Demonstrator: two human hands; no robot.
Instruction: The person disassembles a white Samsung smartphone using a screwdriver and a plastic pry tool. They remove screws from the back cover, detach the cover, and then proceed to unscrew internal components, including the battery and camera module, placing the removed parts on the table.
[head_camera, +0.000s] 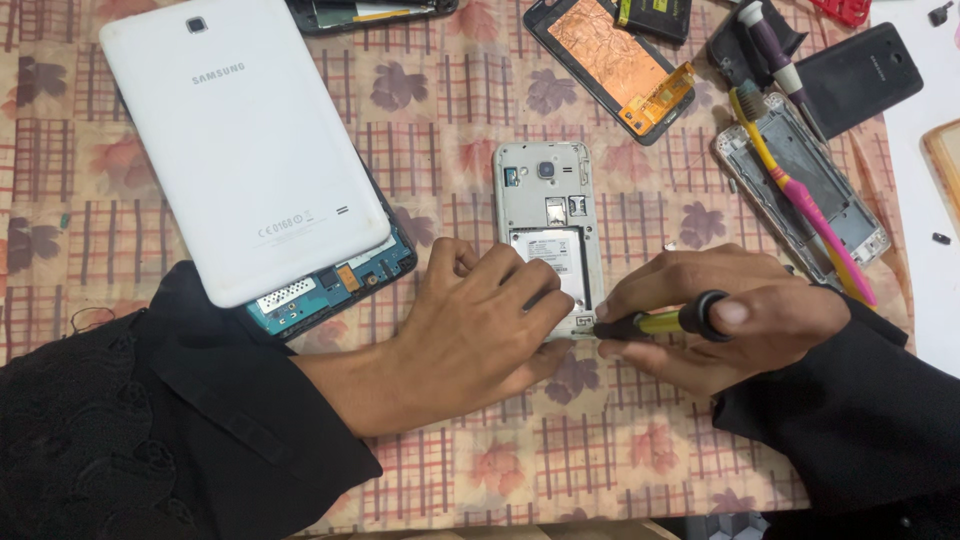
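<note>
A white phone (545, 205) lies face down with its back cover off, near the middle of a patterned cloth. My left hand (480, 325) rests on its lower left part and holds it down. My right hand (720, 315) grips a small screwdriver (660, 322) with a yellow and black handle. The tip of the tool meets the phone's lower right corner. Both sleeves are black.
A white tablet back cover (240, 140) lies on an opened tablet (335, 285) at the left. A phone frame with copper foil (610, 60), a black back cover (860, 75), a silver frame (800, 190), a pink and yellow toothbrush (800, 195) and another screwdriver (775, 55) lie behind.
</note>
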